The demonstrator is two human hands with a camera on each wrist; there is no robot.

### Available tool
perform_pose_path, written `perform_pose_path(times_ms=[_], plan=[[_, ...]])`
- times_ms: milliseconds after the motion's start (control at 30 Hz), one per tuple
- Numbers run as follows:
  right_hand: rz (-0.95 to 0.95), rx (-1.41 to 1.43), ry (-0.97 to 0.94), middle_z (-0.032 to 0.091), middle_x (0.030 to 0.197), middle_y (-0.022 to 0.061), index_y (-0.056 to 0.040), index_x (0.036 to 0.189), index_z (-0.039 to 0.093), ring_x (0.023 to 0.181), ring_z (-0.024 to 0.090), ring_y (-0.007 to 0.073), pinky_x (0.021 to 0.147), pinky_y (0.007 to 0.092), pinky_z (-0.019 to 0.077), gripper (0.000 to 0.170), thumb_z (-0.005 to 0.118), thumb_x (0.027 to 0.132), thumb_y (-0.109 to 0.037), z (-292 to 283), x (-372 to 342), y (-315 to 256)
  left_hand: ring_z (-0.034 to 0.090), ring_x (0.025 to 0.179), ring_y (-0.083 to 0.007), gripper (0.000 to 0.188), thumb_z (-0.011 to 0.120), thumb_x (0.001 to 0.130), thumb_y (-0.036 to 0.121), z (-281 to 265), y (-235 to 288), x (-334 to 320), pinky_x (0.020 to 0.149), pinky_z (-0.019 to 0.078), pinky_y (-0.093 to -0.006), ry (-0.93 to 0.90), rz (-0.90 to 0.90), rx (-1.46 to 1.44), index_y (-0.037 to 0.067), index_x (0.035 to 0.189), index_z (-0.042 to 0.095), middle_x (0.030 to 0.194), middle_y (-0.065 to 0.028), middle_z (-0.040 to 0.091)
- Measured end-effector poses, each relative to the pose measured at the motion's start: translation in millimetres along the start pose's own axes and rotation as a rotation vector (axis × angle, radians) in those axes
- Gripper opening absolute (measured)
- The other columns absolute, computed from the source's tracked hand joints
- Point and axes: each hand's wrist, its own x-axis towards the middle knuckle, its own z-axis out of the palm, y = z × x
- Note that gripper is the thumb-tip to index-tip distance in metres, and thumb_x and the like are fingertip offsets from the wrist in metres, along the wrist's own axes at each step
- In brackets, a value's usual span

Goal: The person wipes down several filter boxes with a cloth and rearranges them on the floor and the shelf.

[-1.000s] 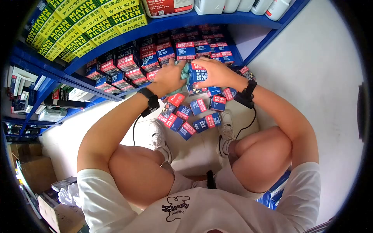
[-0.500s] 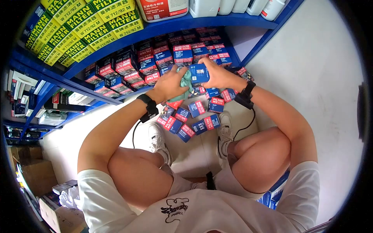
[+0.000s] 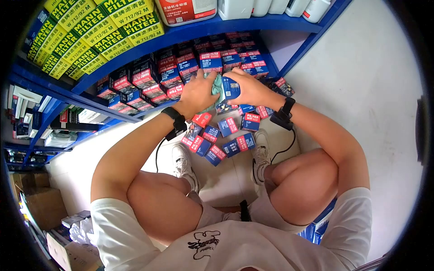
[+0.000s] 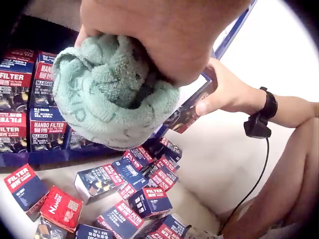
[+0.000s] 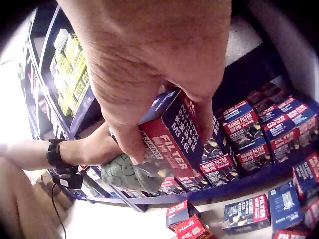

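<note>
My right hand (image 3: pixel 251 88) grips a blue and red oil filter box (image 5: pixel 172 132), with thumb and fingers on opposite sides. Its printed "FILTER" side shows in the right wrist view, while a blue face is up in the head view. My left hand (image 3: pixel 197 94) holds a crumpled green cloth (image 4: pixel 107 94) beside the box; the left fingers are partly hidden behind it. Both hands are above the floor, in front of the low shelf. Below them, several similar filter boxes (image 3: pixel 228 126) lie scattered, among them a red "Nanox" box (image 4: pixel 62 207).
Rows of filter boxes (image 3: pixel 144 79) fill the low blue shelf (image 3: pixel 199 36). Above stand green and yellow Mann boxes (image 3: pixel 90 29), a coolant jug (image 3: pixel 186 11) and white bottles. My shoes (image 3: pixel 183 165) flank the scattered boxes. A white wall (image 3: pixel 361 90) rises at right.
The filter box has turned in my right hand, so its printed label face gives way to a blue face in the head view. The cloth stays in my left hand, beside the box.
</note>
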Motion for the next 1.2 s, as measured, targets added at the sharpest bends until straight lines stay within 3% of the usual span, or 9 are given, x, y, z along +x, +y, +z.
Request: perform_pose_path(times_ms=[300,567,633,667,800,900,967,1067,1200], plan=[[-0.026,-0.032,0.051,0.053,0.12,0.0208,0.0003,0.138,0.05,0.11,0.057,0.0367,0.095,0.0396,0.0478,0.088,0.087,0.062,-0.022,5,1,23,0.06,0.103,-0.0474,0.065,0.075,0.076,0.026,1,10,-2,0.086,0.0541,-0.0515,0.046,0.17,-0.016,0.008,0.132,0.049,0.118,-0.0265,0.053],[-0.016,-0.062,0.027,0.058,0.119,0.021,-0.001,0.138,0.051,0.109,0.057,0.0379,0.095,0.0399,0.0475,0.085,0.086,0.065,-0.027,-10,-2,11,0.061,0.106,-0.0485,0.068,0.075,0.077,0.029,-5,4,6,0.085,0.0562,-0.0511,-0.032,0.009,0.042,0.01,0.136,0.047,0.121,-0.0268,0.053],[-0.082,-0.343,0.105,0.06,0.119,0.0207,-0.0011,0.135,0.053,0.108,0.058,0.0396,0.095,0.0419,0.0469,0.081,0.086,0.066,-0.029,-17,-3,11,0.061,0.106,-0.0487,0.069,0.075,0.077,0.03,-3,-7,7,0.084,0.0564,-0.0516,-0.042,0.001,0.053,0.01,0.136,0.046,0.121,-0.0268,0.053],[-0.043,-0.214,0.091,0.06,0.118,0.0224,-0.0003,0.128,0.053,0.107,0.059,0.0408,0.096,0.0435,0.0463,0.077,0.086,0.066,-0.03,-20,-2,10,0.062,0.106,-0.049,0.07,0.075,0.077,0.031,-1,-12,6,0.084,0.0567,-0.0521,-0.054,-0.003,0.067,0.01,0.137,0.045,0.122,-0.0269,0.053],[0.161,-0.065,0.031,0.058,0.121,0.0225,-0.0037,0.129,0.047,0.112,0.06,0.0363,0.094,0.0395,0.0482,0.074,0.086,0.069,-0.023,-20,1,15,0.061,0.107,-0.049,0.071,0.076,0.076,0.032,1,-11,2,0.085,0.0564,-0.0518,-0.022,0.02,0.062,0.01,0.137,0.045,0.122,-0.0271,0.053],[0.093,-0.065,0.051,0.055,0.123,0.0209,-0.0035,0.131,0.047,0.114,0.058,0.0368,0.094,0.0396,0.0478,0.076,0.085,0.068,-0.019,-13,3,21,0.061,0.106,-0.0485,0.07,0.076,0.076,0.031,-2,-3,1,0.085,0.0556,-0.0518,-0.028,0.029,-0.031,0.01,0.136,0.046,0.121,-0.0272,0.053],[0.04,-0.084,0.058,0.055,0.12,0.021,-0.0029,0.129,0.048,0.113,0.057,0.0393,0.094,0.0416,0.048,0.075,0.086,0.067,-0.02,-5,4,22,0.062,0.102,-0.0475,0.069,0.077,0.075,0.029,-6,0,0,0.083,0.0546,-0.0516,0.04,0.178,-0.084,0.009,0.134,0.047,0.12,-0.027,0.053],[-0.023,-0.137,0.074,0.053,0.117,0.0198,-0.0031,0.128,0.05,0.111,0.055,0.0415,0.094,0.044,0.0478,0.076,0.087,0.064,-0.021,-7,7,23,0.062,0.099,-0.0464,0.066,0.077,0.075,0.028,-3,15,4,0.082,0.0541,-0.0514,0.104,0.205,-0.049,0.007,0.131,0.049,0.117,-0.0262,0.054],[-0.032,-0.19,0.062,0.053,0.117,0.0183,-0.0033,0.128,0.053,0.111,0.054,0.0398,0.097,0.0446,0.0461,0.078,0.088,0.061,-0.022,-7,6,13,0.062,0.1,-0.0458,0.065,0.076,0.075,0.028,-3,16,10,0.081,0.0545,-0.0506,0.077,0.087,-0.029,0.006,0.13,0.049,0.116,-0.0258,0.054]])
